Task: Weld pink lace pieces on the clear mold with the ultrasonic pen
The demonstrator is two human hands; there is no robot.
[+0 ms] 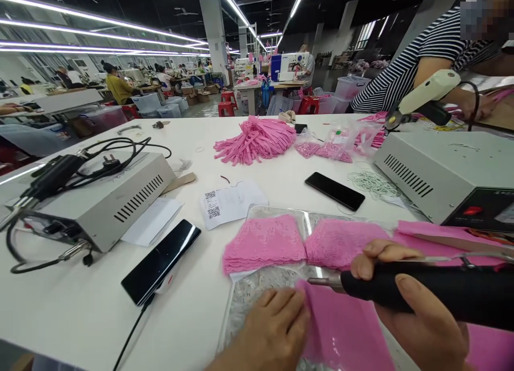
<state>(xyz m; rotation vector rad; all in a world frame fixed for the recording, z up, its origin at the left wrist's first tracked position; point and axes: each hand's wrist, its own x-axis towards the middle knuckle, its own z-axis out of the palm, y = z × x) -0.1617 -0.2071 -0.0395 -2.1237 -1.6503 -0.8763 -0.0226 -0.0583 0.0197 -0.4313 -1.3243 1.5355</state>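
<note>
In my right hand is a thick black handheld tool with a narrow metal tip. Its tip points left and meets the upper left edge of a pink fabric piece, where I cannot tell touching from hovering. My left hand, fingers curled together, grips that same edge just below the tip. Beneath lies a clear plastic-like board. Behind the tip sit two stacks of pink lace fabric, a left stack and a right stack, side by side.
A grey control box carrying another black tool stands left; a second grey box stands right. Phones, printed paper and a pink strap heap lie between. A co-worker in a striped top leans in at right.
</note>
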